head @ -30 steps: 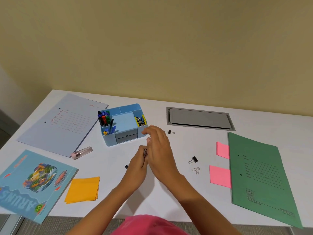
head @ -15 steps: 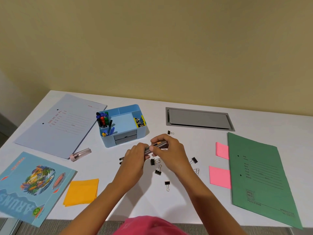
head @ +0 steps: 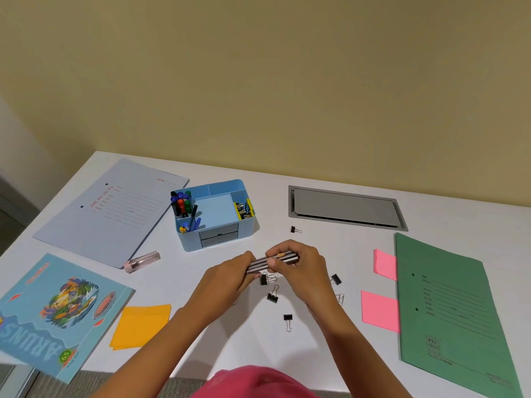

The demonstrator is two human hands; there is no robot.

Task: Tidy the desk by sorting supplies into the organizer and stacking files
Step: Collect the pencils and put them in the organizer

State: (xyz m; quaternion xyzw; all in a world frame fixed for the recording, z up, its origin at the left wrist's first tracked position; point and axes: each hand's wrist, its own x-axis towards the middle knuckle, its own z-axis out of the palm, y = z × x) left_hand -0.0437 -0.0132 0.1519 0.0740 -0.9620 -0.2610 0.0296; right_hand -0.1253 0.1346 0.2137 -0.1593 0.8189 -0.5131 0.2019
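Note:
Both hands hold a bundle of striped pencils point(head: 263, 262) level above the desk, just in front of the blue organizer point(head: 214, 214). My left hand point(head: 230, 278) grips its left end and my right hand point(head: 298, 267) pinches its right end. The organizer holds markers, pens and binder clips. Several black binder clips lie loose below the hands, one of them point(head: 272, 297) between my wrists, another point(head: 288, 318) nearer me. A pale blue file point(head: 109, 208) lies at the back left, a green file point(head: 457, 317) at the right.
Two pink sticky pads point(head: 379, 310) sit beside the green file, an orange pad point(head: 140, 324) at front left. A colourful notebook point(head: 57, 311) overhangs the front left edge. A pink clear case point(head: 142, 261) lies by the blue file. A grey cable hatch point(head: 344, 208) is set into the desk.
The hands gathered the pencils off the desk and lifted them, uncovering the binder clips beneath. Over the last half second the bundle stays level and hardly moves.

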